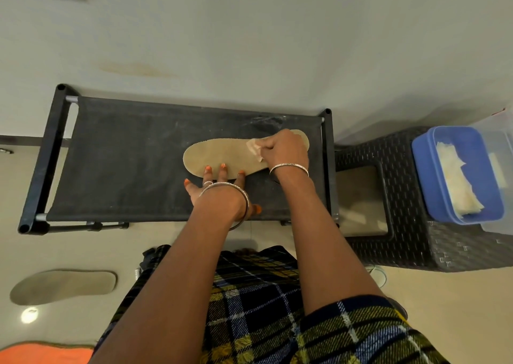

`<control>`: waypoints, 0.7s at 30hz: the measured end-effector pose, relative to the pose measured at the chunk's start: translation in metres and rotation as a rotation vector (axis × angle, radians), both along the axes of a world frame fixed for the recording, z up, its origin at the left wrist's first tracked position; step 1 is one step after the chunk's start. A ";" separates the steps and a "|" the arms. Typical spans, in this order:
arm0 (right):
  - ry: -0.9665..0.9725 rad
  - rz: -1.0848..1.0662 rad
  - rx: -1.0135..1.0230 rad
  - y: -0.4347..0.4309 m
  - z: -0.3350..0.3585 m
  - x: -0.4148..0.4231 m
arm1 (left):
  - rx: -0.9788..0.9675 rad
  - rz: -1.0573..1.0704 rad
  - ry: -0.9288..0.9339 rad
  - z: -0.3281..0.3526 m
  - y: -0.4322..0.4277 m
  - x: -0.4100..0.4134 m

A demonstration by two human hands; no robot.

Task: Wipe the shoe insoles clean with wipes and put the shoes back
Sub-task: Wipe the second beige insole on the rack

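obs: tan insole (pixel 219 155) lies flat on the black fabric top of the shoe rack (pixel 125 155), long axis running 9 to 3 o'clock, toward the rack's 3 o'clock end.

left hand (pixel 219 186): fingers spread and straight, tips pressing the insole's 6 o'clock edge to pin it. holds nothing.

right hand (pixel 283 149): fingers curled round a crumpled wipe (pixel 254 148), pressing it onto the insole near its 3 o'clock end.

second insole (pixel 63 286) lies on the floor at 8 o'clock of the rack, well apart from it. blue box (pixel 423 180) with spare wipes (pixel 458 180) sits on a woven stool (pixel 402 241) at 3 o'clock of the rack. orange mat (pixel 47 354) at the frame's 7 o'clock corner. no shoe is clearly in view.

handling, judged: the insole looks thin, light and bendy, so it would likely slide or buckle on the fabric under a wiping stroke; pinning the edge suits it. to lift, pinch the long edge near the middle, or support under the flat face so it does not flop. the wipe is soft and likely damp; it may bunch or tear if dragged hard.

step, judged: wiping in hand; returning the shoes not yet done.
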State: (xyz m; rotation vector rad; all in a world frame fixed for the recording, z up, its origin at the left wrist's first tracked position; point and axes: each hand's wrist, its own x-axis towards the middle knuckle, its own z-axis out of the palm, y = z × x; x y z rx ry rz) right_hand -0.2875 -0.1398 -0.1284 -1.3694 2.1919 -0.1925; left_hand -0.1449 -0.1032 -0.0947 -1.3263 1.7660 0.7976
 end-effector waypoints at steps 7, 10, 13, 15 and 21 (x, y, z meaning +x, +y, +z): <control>-0.011 0.117 0.011 -0.002 0.000 0.010 | -0.005 -0.017 -0.003 -0.003 0.000 0.002; -0.065 0.162 0.012 -0.001 0.002 0.013 | -0.006 -0.023 0.000 -0.003 0.000 0.002; 0.019 -0.065 -0.057 -0.001 0.002 0.004 | -0.011 -0.022 0.005 -0.004 -0.001 0.003; 0.124 -0.144 -0.085 -0.001 0.000 0.001 | -0.016 -0.025 0.001 -0.005 -0.001 0.003; -0.052 0.147 -0.012 -0.003 0.002 0.019 | -0.020 -0.039 -0.009 -0.003 0.001 0.002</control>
